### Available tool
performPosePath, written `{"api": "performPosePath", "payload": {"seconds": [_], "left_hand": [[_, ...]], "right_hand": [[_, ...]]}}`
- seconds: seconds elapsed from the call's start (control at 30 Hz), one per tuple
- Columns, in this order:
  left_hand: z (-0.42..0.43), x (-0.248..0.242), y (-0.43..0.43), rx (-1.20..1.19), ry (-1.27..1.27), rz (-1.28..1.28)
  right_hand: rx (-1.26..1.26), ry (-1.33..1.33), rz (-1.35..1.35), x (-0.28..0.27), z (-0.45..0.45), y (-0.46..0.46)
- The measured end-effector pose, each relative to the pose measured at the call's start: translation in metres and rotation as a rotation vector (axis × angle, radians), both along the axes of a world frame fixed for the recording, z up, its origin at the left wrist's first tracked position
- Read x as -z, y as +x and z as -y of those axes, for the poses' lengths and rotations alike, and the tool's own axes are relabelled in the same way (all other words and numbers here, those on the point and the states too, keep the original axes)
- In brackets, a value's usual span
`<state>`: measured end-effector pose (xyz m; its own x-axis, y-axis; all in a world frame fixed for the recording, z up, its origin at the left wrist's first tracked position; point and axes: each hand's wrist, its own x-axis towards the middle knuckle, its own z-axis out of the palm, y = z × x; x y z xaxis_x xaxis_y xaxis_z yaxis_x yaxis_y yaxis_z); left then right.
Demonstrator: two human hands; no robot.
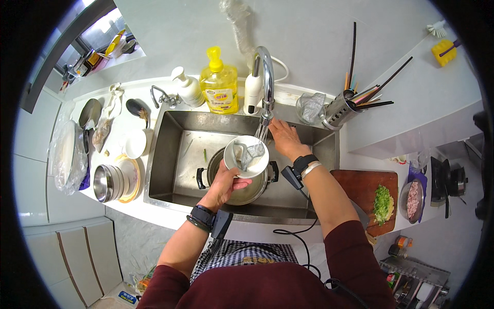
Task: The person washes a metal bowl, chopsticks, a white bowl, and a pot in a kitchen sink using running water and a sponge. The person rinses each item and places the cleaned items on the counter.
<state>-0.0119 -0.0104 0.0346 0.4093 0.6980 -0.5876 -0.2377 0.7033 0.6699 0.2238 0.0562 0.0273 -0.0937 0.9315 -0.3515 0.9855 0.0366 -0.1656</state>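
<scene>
My left hand (225, 182) holds the rim of a white bowl (251, 172) under the running chrome faucet (266, 77). A grey cloth or scouring pad (251, 154) lies inside the bowl. Below it, a metal pot (241, 197) with black handles stands in the stainless steel sink (185, 166). My right hand (286, 138) is beside the faucet's spout with its fingers extended. Its fingertips are partly hidden near the sink's back edge, and whether they touch anything is unclear.
Soap bottles (219, 87) stand behind the sink. Stacked metal bowls (103, 183) and a white cup (136, 144) are at the left. A chopstick holder (341, 110) is at the back right. A cutting board (347, 179) bears chopped greens (382, 204), near a bowl of meat (413, 199).
</scene>
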Motion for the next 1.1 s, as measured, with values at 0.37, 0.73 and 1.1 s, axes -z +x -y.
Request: {"api": "performPosePath", "payload": {"seconds": [0.37,0.73,1.1], "left_hand": [[0.005,0.006,-0.005,-0.002,-0.05,0.033],[0.005,-0.006,-0.009,0.406,1.52,-0.884],[-0.022,-0.003,0.01,0.334,1.099,-0.704]], "right_hand": [[1.035,-0.529,-1.997,0.018,0.102,-0.044],[0.995,-0.132,-2.018,0.026,0.126,-0.069],[1.005,-0.221,-2.013,0.027,0.139,-0.071]]}}
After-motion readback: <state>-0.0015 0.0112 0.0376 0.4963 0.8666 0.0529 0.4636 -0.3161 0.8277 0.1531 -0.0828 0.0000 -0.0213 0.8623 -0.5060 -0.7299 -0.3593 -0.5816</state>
